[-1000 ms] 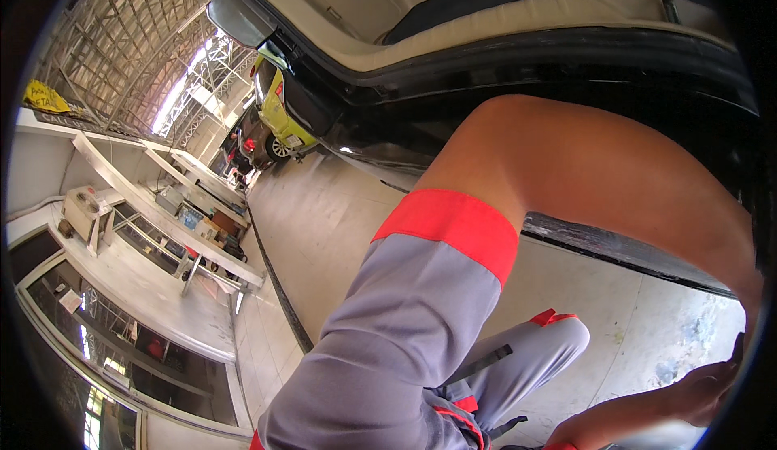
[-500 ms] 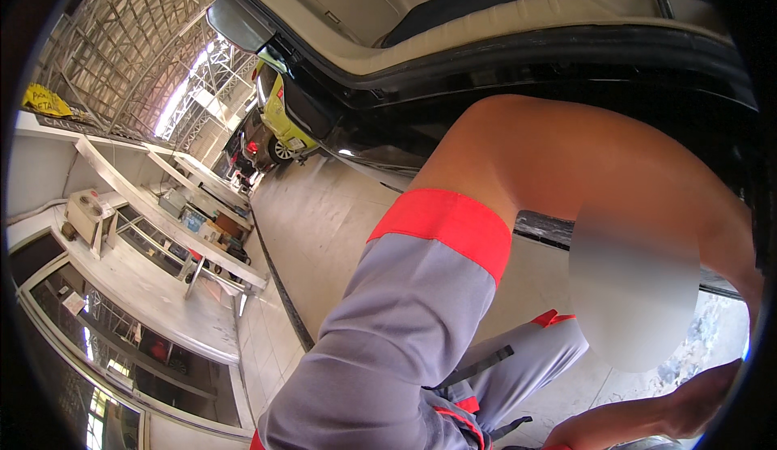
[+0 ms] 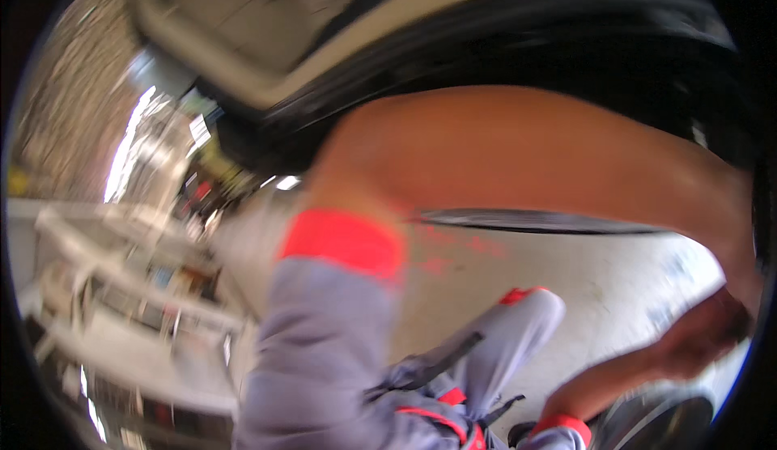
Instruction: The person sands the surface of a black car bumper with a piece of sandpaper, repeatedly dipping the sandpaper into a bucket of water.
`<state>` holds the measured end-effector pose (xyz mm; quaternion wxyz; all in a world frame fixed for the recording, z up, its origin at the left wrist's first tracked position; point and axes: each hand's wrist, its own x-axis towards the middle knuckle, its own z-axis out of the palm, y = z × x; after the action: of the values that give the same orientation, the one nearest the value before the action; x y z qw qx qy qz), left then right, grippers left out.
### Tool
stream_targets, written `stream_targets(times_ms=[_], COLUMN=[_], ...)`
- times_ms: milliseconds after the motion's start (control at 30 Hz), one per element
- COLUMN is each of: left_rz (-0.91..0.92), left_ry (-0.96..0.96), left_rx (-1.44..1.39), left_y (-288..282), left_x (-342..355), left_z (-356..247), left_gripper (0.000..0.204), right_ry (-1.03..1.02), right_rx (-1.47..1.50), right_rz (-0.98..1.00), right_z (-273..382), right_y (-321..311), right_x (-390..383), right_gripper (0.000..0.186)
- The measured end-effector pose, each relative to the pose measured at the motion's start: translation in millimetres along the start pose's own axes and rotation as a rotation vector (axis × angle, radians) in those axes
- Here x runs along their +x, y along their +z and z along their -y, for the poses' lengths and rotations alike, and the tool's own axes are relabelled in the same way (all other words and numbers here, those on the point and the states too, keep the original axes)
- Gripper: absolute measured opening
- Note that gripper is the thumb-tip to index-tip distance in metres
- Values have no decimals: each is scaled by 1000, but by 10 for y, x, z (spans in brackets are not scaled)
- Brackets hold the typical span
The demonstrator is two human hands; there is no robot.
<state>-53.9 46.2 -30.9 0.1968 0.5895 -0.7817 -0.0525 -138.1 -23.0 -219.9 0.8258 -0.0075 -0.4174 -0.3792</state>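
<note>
My left arm reaches across the view, its bare forearm in front of the black side of a car [image 3: 518, 53]. At the right rim lies my left hand [image 3: 743, 244], in shadow and partly cut off, its fingers not visible. Just below it is my right hand [image 3: 702, 333], raised from the lower edge on a red-cuffed arm. Its fingers look dark and smeared, and I cannot make out whether they hold anything. Below my right hand stands a dark round thing [image 3: 672, 422] with a pale curved line across it, its kind unclear.
The car's open doorway with beige trim [image 3: 202, 57] fills the top. Pale floor [image 3: 453, 280] shows below my arm, with my bent knee [image 3: 538, 304] over it. A white railing or bench [image 3: 121, 264] stands left, with blurred vehicles [image 3: 210, 183] farther back.
The view has swung and blurred. My left upper arm now shows farther left, its forearm stretched more level. My right hand appears higher, and the dark round thing has come into view below it.
</note>
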Motion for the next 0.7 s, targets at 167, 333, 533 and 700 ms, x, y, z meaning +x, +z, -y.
stream_targets(times_ms=[167,333,533,700], left_rz=[2,-12,30,26], left_ry=[38,-198,-283,-242], left_rx=[-95,-181,-128,-144], left_y=[-195,-131,-100,-147], left_x=[292,301,360,316], left_z=[172,160,-37,-26], left_gripper=[34,35,35,36], right_ry=[-336,-232,-194,-249], right_rx=[-664,-870,-977,-895], right_rz=[-379,-439,-371,-127], right_z=[-215,-245,-38,-39], right_y=[13,224,344,283], right_x=[-159,90,43,152], right_gripper=[40,26,25,29])
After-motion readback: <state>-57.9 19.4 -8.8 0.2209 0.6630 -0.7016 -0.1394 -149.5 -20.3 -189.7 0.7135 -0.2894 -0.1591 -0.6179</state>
